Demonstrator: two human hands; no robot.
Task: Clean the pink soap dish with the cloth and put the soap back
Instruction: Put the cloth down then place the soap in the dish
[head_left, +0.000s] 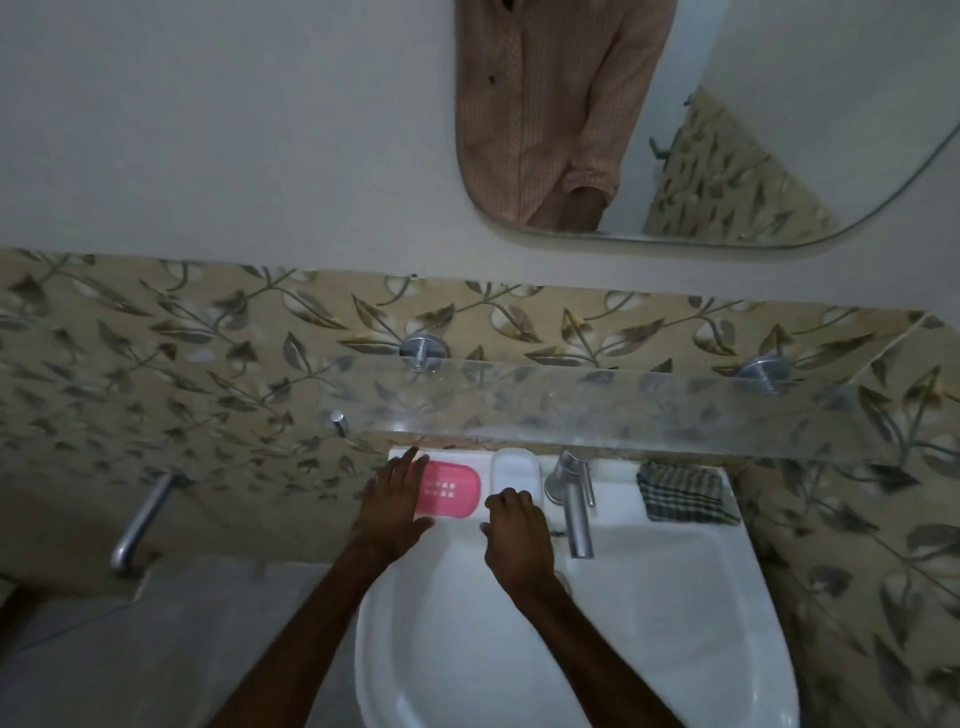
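Observation:
The pink soap dish (451, 490) lies on the back ledge of the white sink (675, 597), left of the tap, with its slotted floor bare. My left hand (397, 506) grips its left end, fingers over the far edge and thumb at the near edge. A white bar of soap (515, 467) lies on the ledge right of the dish. My right hand (517, 530) rests on the soap's near end, fingers curled over it. A checked cloth (685, 491) sits folded on the ledge's right corner, away from both hands.
A steel tap (574, 499) stands between the soap and the cloth. A glass shelf (597, 410) juts out from the leaf-patterned tiles just above the ledge. A mirror (675, 130) hangs higher up. A steel pipe (140, 519) sticks out of the wall at left.

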